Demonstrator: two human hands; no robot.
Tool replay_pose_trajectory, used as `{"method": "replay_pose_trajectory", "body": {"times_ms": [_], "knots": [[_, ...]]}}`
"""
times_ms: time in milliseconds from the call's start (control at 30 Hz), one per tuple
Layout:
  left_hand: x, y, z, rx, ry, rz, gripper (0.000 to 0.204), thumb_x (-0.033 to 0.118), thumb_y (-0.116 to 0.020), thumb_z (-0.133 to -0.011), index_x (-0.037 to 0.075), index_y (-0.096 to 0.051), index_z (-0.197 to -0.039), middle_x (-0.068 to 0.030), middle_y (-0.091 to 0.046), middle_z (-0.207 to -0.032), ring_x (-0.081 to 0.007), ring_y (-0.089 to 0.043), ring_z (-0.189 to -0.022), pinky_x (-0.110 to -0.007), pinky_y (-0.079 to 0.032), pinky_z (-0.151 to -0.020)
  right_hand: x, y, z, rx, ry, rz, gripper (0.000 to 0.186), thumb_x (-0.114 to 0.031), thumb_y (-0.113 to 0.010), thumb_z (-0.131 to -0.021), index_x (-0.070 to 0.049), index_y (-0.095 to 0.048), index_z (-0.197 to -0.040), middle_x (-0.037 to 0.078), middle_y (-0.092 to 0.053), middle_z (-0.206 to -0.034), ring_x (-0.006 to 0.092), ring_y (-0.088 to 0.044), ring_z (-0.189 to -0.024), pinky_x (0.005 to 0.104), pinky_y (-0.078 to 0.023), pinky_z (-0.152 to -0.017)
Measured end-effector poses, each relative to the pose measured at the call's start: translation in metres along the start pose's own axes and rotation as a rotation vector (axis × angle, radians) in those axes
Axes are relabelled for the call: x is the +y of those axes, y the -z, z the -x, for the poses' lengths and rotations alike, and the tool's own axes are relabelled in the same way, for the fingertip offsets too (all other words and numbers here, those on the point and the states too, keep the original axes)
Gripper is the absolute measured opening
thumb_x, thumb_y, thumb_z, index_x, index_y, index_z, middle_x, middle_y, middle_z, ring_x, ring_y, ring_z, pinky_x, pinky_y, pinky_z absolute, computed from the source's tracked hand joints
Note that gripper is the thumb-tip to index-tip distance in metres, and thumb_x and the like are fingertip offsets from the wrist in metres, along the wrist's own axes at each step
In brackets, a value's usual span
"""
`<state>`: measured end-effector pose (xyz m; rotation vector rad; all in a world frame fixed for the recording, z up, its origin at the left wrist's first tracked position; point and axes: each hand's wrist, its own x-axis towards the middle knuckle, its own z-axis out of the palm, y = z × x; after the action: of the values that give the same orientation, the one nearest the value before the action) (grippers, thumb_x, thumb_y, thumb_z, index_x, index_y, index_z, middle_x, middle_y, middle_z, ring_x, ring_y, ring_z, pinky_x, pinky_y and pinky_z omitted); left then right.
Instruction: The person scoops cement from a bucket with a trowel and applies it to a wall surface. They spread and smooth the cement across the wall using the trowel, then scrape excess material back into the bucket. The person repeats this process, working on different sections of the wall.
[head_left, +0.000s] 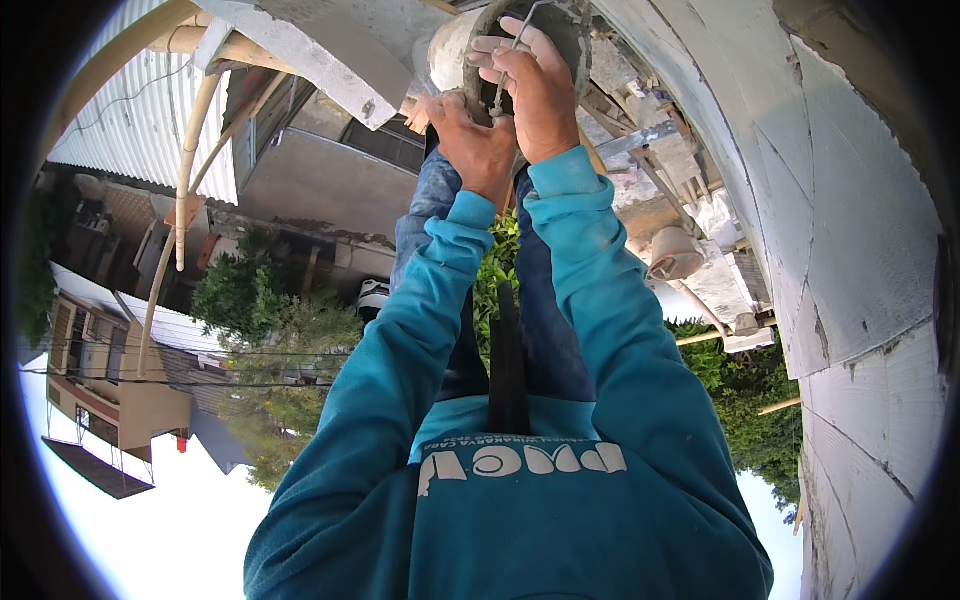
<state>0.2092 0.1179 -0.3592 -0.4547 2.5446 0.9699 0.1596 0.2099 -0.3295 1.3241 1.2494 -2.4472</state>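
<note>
Both my hands are raised together at the top of the view, beside a bucket [453, 50] whose mouth is crusted with grey mortar. My right hand [540, 85] has its thumb and fingers around a thin bent metal rod [507, 68], the fingers only loosely curled. At the rod's lower end is a small grey lump or knot [496, 111]. My left hand [472, 140] is closed just below the bucket mouth, close to that lump; what its fingers grip is hidden. Pale dust covers the fingers.
A curved panelled wall [850, 240] rises on the right. Bamboo poles [190, 150] and a concrete beam [330, 60] stand at the upper left. Far below lie rubble, another bucket [676, 253], shrubs [500, 270] and houses. My legs [550, 300] hang in between.
</note>
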Motion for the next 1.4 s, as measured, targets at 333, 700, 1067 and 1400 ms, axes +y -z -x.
{"method": "replay_pose_trajectory", "body": {"times_ms": [333, 700, 1067, 1400], "knots": [[-0.071, 0.033, -0.055, -0.355, -0.327, -0.237, 0.070, 0.025, -0.080, -0.073, 0.004, -0.045, -0.130, -0.0232, -0.046, -0.130, -0.0430, -0.053, -0.113, -0.047, -0.048, -0.094, 0.046, 0.169, 0.068, 0.707, -0.051, -0.474, 0.038, -0.034, -0.050, -0.098, -0.014, -0.038, -0.068, -0.001, -0.026, -0.054, 0.0151, -0.031, -0.050, 0.0411, -0.045, -0.068], [-0.217, 0.028, -0.179, 0.014, 0.439, -0.280, 0.139, 0.059, -0.086, -0.058, -0.020, -0.006, -0.141, -0.0332, -0.037, -0.139, -0.0442, -0.037, -0.134, -0.038, -0.031, -0.115, 0.123, 0.315, 0.103, 1.127, -0.142, 0.043, 0.042, -0.037, -0.053, -0.097, -0.012, -0.037, -0.069, 0.001, -0.030, -0.056, 0.0141, -0.031, -0.047, 0.0466, -0.056, -0.076], [-0.243, 0.074, -0.191, 0.092, 0.481, 0.095, 0.092, 0.037, -0.087, -0.061, -0.011, -0.042, -0.125, -0.0247, -0.060, -0.112, -0.0339, -0.063, -0.104, -0.037, -0.052, -0.090, 0.200, 0.407, 0.166, 0.944, -0.344, -0.130, 0.051, -0.044, -0.038, -0.101, -0.010, -0.037, -0.064, 0.008, -0.041, -0.057, 0.0353, -0.065, -0.073, 0.0557, -0.046, -0.097], [-0.296, 0.061, -0.179, -0.072, 0.540, 0.823, 0.074, 0.023, -0.078, -0.077, 0.000, -0.038, -0.135, -0.0178, -0.051, -0.128, -0.0315, -0.052, -0.121, -0.048, -0.039, -0.106, 0.222, 0.399, 0.136, 0.909, -0.364, -0.044, 0.052, -0.042, -0.042, -0.101, -0.009, -0.037, -0.061, 0.009, -0.041, -0.054, 0.0303, -0.055, -0.056, 0.0552, -0.052, -0.085]]}}
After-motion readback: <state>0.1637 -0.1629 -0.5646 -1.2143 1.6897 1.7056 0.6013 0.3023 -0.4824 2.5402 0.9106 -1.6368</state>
